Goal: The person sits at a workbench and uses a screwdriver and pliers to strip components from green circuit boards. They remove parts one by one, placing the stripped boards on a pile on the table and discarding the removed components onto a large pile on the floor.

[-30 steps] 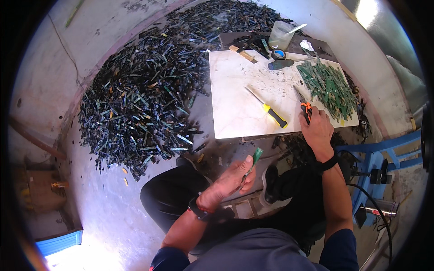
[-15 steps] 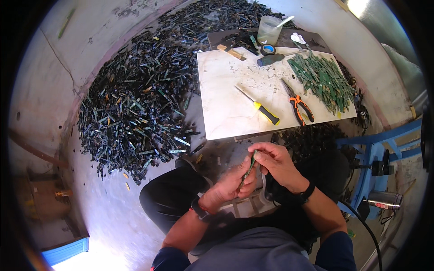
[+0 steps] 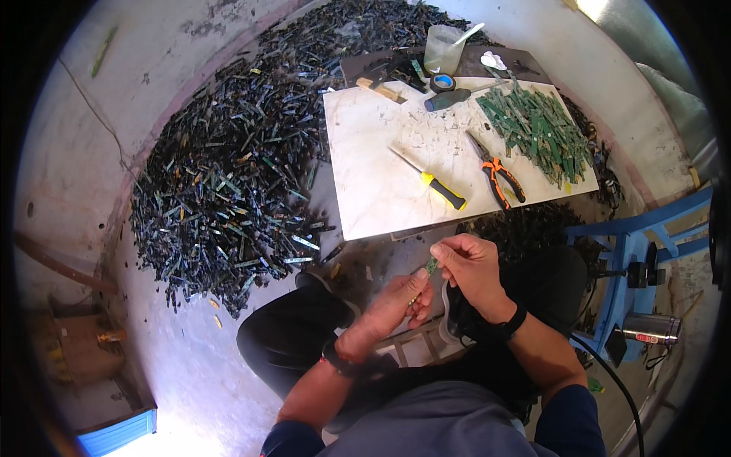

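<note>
A narrow green circuit board strip [image 3: 432,265] spans the small gap between my hands, just in front of the board's near edge. My left hand [image 3: 397,305] is closed with the thumb pressed on its lower end. The thumb and fingers of my right hand [image 3: 474,273] pinch its upper end. Most of the strip is hidden by my fingers. On the white board [image 3: 373,202] beyond lie a yellow-and-black screwdriver [image 3: 443,190] and orange-and-black pliers [image 3: 499,179], both untouched.
Green strips [image 3: 537,129] lie heaped on the board's right. Behind stand a plastic cup [image 3: 443,52], blue-centred tape [image 3: 442,82] and a dark-handled tool [image 3: 448,100]. A large pile of dark strips [image 3: 228,175] covers the floor at left. A blue chair [image 3: 620,259] and steel flask [image 3: 651,329] are at right.
The strip has turned and shows less between my hands. My right hand has shifted slightly right and upright, and my left fingers have curled in. The tools stay in place.
</note>
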The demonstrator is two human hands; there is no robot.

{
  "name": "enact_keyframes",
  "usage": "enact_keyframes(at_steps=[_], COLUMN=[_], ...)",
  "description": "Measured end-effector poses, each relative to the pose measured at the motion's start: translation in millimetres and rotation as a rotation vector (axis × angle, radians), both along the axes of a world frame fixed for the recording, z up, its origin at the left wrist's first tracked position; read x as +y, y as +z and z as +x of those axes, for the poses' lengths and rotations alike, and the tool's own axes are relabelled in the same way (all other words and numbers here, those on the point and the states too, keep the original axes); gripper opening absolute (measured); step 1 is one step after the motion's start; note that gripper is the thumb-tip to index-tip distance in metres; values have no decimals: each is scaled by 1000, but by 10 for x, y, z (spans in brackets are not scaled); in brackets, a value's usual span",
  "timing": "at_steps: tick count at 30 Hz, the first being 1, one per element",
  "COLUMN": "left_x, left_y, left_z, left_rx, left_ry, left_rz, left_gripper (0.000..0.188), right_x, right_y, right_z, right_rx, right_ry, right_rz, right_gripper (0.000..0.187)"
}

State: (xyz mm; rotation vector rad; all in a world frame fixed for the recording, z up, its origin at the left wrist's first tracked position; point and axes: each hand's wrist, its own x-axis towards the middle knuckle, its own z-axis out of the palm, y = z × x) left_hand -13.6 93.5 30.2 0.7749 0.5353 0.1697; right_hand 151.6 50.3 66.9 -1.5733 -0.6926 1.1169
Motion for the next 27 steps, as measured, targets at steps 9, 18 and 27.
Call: enact_keyframes(at_steps=[9,18,27], left_x=[43,141,270], left_y=[38,30,27], left_z=[-31,-80,-111], left_rx=[53,82,185], left_ry=[124,244,318], left_rz=[105,61,71], left_gripper=[45,47,50], right_x=[236,1405,2573], right_y=[134,447,930], right_z=[205,1344,2129], right_rx=[-177,-815,-977], right_ry=[86,-284,-294], right_rz=[29,325,266], right_gripper=[19,29,54])
